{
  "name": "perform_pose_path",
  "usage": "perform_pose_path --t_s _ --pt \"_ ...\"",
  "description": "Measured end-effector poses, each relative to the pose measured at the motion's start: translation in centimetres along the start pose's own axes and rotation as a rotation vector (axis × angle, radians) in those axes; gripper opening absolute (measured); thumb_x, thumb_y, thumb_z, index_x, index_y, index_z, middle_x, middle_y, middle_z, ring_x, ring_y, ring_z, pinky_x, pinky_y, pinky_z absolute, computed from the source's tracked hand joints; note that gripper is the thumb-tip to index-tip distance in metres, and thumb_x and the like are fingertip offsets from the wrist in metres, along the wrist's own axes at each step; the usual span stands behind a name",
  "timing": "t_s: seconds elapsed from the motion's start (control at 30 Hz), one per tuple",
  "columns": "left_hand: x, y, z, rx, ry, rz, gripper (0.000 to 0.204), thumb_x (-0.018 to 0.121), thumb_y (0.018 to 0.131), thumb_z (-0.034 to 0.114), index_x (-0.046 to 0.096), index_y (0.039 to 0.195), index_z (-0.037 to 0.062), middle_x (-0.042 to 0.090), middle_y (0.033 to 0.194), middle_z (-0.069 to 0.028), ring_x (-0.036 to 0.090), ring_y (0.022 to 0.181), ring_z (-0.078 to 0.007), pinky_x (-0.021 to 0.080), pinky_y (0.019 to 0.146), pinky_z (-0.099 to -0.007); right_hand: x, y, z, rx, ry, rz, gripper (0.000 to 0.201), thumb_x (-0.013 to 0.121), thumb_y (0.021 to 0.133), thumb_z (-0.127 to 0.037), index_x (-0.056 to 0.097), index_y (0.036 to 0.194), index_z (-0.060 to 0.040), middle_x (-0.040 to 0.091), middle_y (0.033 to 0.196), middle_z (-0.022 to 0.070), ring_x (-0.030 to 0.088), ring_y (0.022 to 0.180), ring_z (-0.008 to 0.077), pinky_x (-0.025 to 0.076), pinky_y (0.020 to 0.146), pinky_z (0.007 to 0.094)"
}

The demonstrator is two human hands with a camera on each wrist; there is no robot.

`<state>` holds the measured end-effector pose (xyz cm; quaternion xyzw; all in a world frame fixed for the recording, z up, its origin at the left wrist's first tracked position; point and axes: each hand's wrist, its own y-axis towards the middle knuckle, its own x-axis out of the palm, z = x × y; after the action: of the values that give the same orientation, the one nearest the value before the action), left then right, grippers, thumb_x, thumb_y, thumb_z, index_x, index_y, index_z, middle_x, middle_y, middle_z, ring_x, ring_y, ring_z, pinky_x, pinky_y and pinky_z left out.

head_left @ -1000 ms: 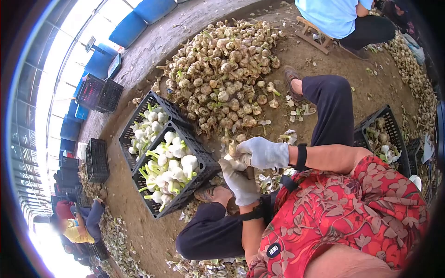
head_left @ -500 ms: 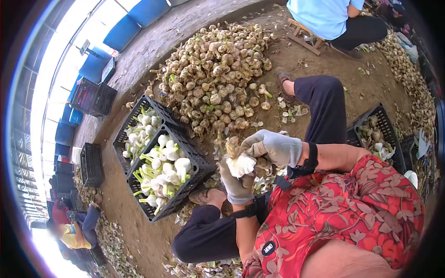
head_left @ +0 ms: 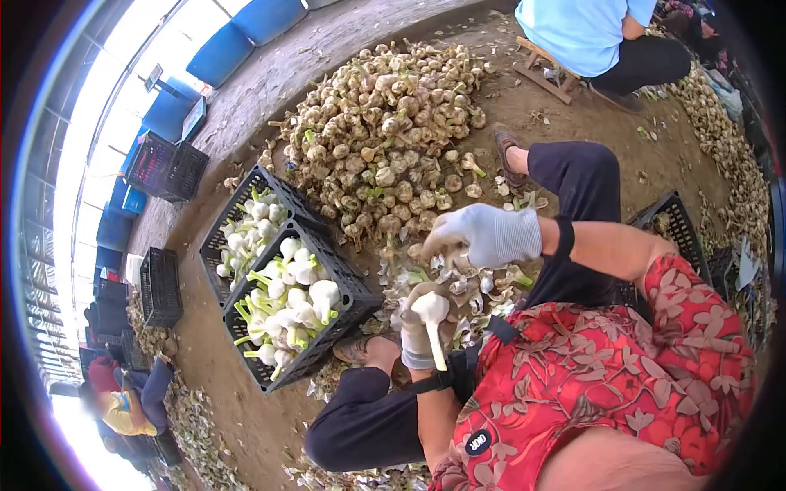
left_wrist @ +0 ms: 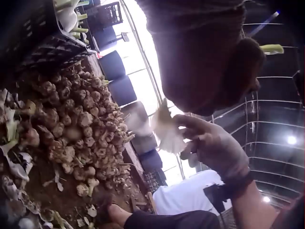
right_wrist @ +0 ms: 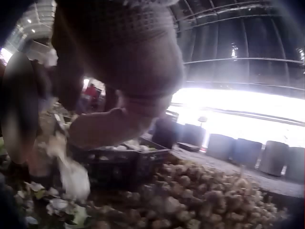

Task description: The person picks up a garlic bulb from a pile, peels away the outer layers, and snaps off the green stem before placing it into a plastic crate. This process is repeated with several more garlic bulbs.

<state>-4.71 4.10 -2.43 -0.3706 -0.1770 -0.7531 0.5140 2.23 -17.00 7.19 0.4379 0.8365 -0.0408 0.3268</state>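
Two gloved hands [head_left: 416,329] [head_left: 490,236], one held bulb [head_left: 430,307], two adjoining crates [head_left: 350,286] [head_left: 301,195] of white garlic [head_left: 296,309], one big heap [head_left: 385,131], one wooden stool [head_left: 544,84]

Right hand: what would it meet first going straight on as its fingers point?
The right hand, past the blurred scrap beside it, would probably meet the nearer black crate of white garlic; depth is unclear, so loose skins below could come first.

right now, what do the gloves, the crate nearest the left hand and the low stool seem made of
Gloves: likely knitted fabric, pale and matte; fine ribbing shows, but the fibre is unclear.
Crate: probably moulded plastic, black with a slight sheen; regular openings pierce its walls.
Stool: looks like wood, dull, perhaps unpainted; its brown, straight slats suggest it.
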Motion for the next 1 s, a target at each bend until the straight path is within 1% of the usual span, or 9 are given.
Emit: perform_pose_path --t_s 0.07,0.2,0.33,0.57,0.7,0.8,0.93,0.97,1.0 --pt "-0.7 -0.1 0.5 -0.082 0.160 0.100 0.083 0.066 0.068 0.075 0.057 0.107 0.0025 0.059 0.069 -0.0081 0.052 0.049 -0.0130 0.042 0.040 -0.0239 1.2 0.1 -1.0 -0.031 0.002 0.017 0.029 0.066 0.076 -0.013 0.068 0.105 -0.0082 0.066 0.094 0.0123 0.064 0.092 0.0312 0.052 0.076 0.0394" --pt "-0.6 0.4 0.0 -0.072 0.070 0.324 0.087 0.057 0.070 0.080 0.056 0.113 0.0051 0.064 0.080 -0.0039 0.060 0.058 -0.0100 0.045 0.045 -0.0195 3.1 0.0 -2.4 -0.089 -0.138 0.089 0.026 0.072 0.076 -0.019 0.068 0.100 -0.0098 0.065 0.093 0.0076 0.065 0.080 0.0294 0.053 0.068 0.0371" --pt "-0.1 0.5 0.1 -0.030 0.158 0.355 0.084 0.053 0.071 0.083 0.059 0.105 0.0056 0.061 0.076 0.0006 0.060 0.062 -0.0092 0.050 0.052 -0.0202 4.6 0.1 -1.7 -0.036 -0.348 0.121 0.023 0.069 0.074 -0.017 0.068 0.097 -0.0115 0.064 0.089 0.0044 0.065 0.077 0.0273 0.052 0.062 0.0370" --pt "0.1 0.5 -0.8 -0.029 0.160 0.499 0.072 0.051 0.080 0.077 0.060 0.098 0.0077 0.058 0.068 0.0012 0.049 0.044 -0.0078 0.036 0.038 -0.0180 5.2 0.9 -1.1 0.074 -0.458 0.079 0.016 0.066 0.072 -0.012 0.065 0.088 -0.0080 0.062 0.084 0.0095 0.064 0.075 0.0300 0.051 0.063 0.0393" --pt "0.5 0.6 0.2 -0.085 0.111 0.404 0.069 0.046 0.086 0.072 0.062 0.096 0.0059 0.055 0.063 0.0007 0.042 0.040 -0.0070 0.027 0.035 -0.0198 5.0 1.7 0.9 0.089 -0.071 0.074 0.019 0.058 0.075 -0.007 0.064 0.092 -0.0023 0.063 0.084 0.0161 0.064 0.078 0.0345 0.051 0.066 0.0388" --pt "0.0 0.4 0.9 -0.176 0.085 0.186 0.067 0.050 0.083 0.074 0.061 0.092 0.0078 0.057 0.068 0.0005 0.045 0.049 -0.0057 0.030 0.042 -0.0182 4.0 3.0 2.2 0.274 0.110 -0.087 0.021 0.058 0.077 -0.007 0.064 0.096 -0.0014 0.066 0.086 0.0166 0.065 0.079 0.0312 0.051 0.068 0.0370" --pt "-0.3 0.2 0.4 -0.036 0.128 0.254 0.065 0.071 0.079 0.058 0.057 0.108 0.0025 0.059 0.083 -0.0011 0.054 0.062 -0.0096 0.041 0.049 -0.0203 2.6 5.2 1.4 0.388 0.296 -0.226 0.021 0.055 0.081 -0.008 0.066 0.098 -0.0014 0.067 0.084 0.0147 0.065 0.078 0.0231 0.050 0.070 0.0345" --pt "-0.4 0.9 0.9 0.017 0.147 0.177 0.062 0.077 0.078 0.042 0.053 0.118 0.0016 0.060 0.093 -0.0029 0.058 0.073 -0.0109 0.048 0.060 -0.0222 3.0 5.6 2.3 0.251 0.255 -0.202 0.022 0.055 0.083 -0.010 0.066 0.100 -0.0006 0.067 0.082 0.0127 0.064 0.076 0.0188 0.050 0.068 0.0325" --pt "0.0 1.2 1.2 0.031 0.181 0.229 0.061 0.076 0.079 0.038 0.052 0.120 0.0015 0.060 0.096 -0.0035 0.059 0.076 -0.0111 0.048 0.063 -0.0225 3.2 5.7 2.9 0.268 0.312 -0.199 0.022 0.054 0.083 -0.011 0.065 0.099 0.0009 0.067 0.082 0.0125 0.063 0.075 0.0190 0.050 0.069 0.0328"
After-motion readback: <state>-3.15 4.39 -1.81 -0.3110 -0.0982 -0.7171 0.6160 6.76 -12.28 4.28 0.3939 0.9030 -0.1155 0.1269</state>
